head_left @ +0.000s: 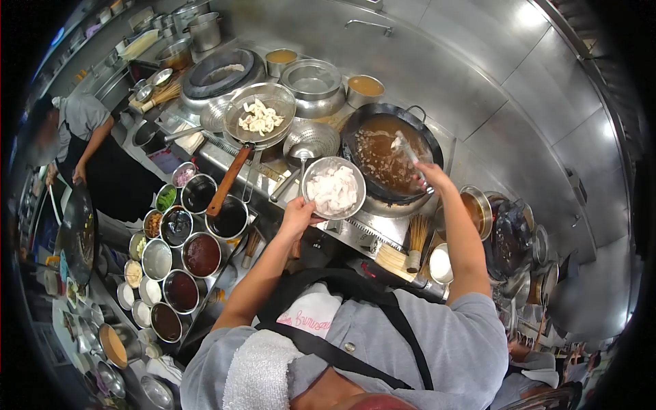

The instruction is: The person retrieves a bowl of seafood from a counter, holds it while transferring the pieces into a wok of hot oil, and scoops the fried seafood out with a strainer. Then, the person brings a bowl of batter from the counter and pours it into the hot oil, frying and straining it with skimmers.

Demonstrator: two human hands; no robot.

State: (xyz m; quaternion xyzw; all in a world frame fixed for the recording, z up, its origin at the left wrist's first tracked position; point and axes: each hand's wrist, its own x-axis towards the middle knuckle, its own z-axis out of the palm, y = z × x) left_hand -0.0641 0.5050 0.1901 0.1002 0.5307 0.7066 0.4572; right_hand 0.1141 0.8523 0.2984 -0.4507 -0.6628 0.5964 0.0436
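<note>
While left hand grips metal bowl at edge, pale pieces inside, I see right hand closed around metal utensil over wok of brown liquid. Bowl held just beside wok, near perforated ladle.

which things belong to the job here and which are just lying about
In use: bowl of pale pieces (left hand), metal utensil (right hand), wok of brown liquid

Apparently lying about: bamboo brush, perforated ladle, pot of dark sauce
</note>
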